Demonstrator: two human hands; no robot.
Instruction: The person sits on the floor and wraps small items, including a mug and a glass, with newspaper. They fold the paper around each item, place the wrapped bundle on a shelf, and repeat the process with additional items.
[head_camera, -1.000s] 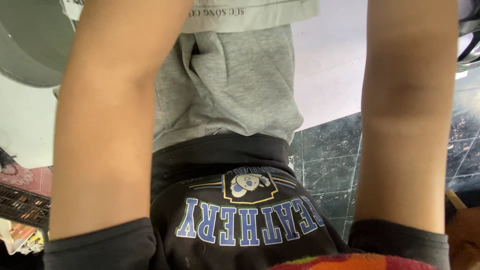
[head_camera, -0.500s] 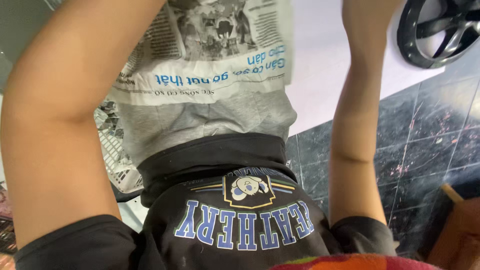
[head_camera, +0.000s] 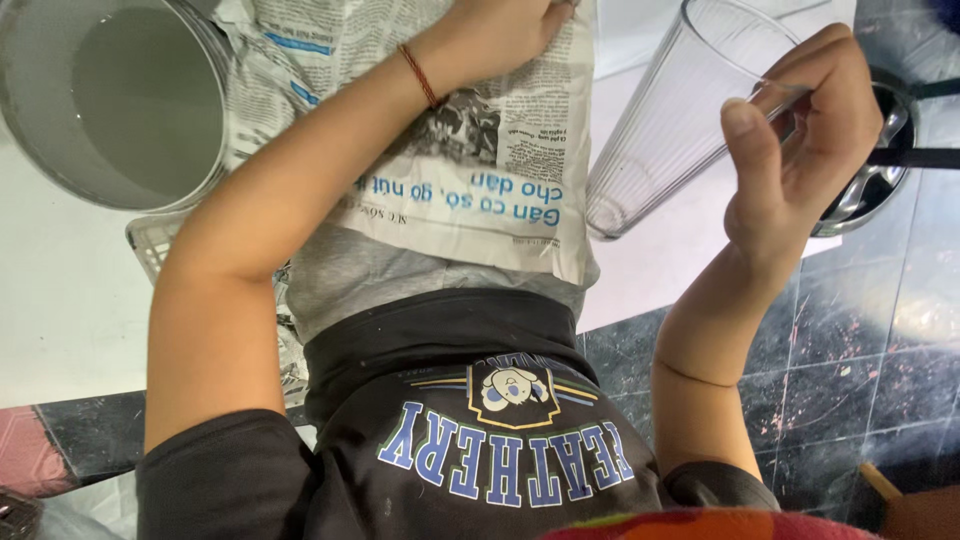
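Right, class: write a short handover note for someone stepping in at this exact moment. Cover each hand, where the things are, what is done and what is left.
Left hand: flat on the newspaper sheet, which is spread in front of the person.
Right hand: grips the clear ribbed glass at its rim; the glass is tilted, base toward the newspaper, and looks empty.
Nearby: a grey bucket of cloudy water at the left, a white plastic basket under the paper's edge.
Done: glass in hand, paper laid out.
Left: the glass is still bare and apart from the paper.

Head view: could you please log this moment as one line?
left hand: flat on newspaper | right hand: holds glass, tilted | bucket: left of newspaper
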